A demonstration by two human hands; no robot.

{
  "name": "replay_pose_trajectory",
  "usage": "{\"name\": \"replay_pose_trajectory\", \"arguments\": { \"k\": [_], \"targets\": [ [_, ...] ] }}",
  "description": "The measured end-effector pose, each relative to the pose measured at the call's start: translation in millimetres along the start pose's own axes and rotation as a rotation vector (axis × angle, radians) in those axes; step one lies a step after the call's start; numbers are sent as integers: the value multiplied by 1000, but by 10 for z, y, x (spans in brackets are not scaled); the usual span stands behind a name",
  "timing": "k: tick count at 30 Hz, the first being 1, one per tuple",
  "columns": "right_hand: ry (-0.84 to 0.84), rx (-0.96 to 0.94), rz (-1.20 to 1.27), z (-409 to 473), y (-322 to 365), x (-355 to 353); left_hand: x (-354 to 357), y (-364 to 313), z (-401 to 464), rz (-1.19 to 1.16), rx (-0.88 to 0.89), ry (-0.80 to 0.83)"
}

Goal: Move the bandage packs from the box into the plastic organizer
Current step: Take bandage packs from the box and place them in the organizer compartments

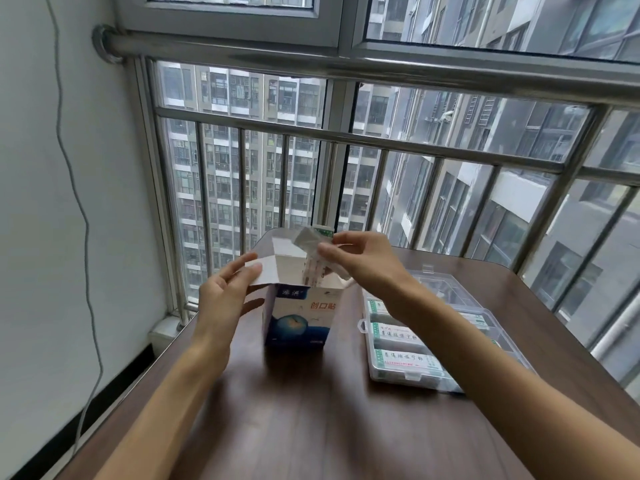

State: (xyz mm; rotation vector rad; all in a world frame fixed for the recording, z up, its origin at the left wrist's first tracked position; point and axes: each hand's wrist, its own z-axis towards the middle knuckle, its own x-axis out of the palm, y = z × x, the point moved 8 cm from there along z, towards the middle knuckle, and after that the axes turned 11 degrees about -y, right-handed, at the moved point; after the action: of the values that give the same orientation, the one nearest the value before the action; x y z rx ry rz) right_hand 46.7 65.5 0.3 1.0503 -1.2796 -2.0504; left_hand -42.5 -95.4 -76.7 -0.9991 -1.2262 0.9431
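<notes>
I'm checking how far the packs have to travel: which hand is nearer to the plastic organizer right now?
Right. The right hand pinches a bandage pack above the box, close to the plastic organizer. The left hand holds the box's flap on the far side.

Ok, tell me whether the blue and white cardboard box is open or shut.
Open: the blue and white cardboard box stands upright with its top flaps raised, left hand holding one flap.
</notes>
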Motion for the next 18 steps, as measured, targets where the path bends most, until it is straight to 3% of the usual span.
{"name": "replay_pose_trajectory", "arguments": {
  "k": [4,11,14,18],
  "targets": [
    [6,187,234,-55,-117,-70,-127,-132,19,246,265,-164],
    [42,288,409,-302,-315,-348,-2,-640,-207,582,607,-289],
    [0,347,526,-410,-459,-509,448,-779,-473,500,610,-43],
    [-133,326,563,-537,-620,-782,1214,-363,-881,691,331,519]
  ]
}}
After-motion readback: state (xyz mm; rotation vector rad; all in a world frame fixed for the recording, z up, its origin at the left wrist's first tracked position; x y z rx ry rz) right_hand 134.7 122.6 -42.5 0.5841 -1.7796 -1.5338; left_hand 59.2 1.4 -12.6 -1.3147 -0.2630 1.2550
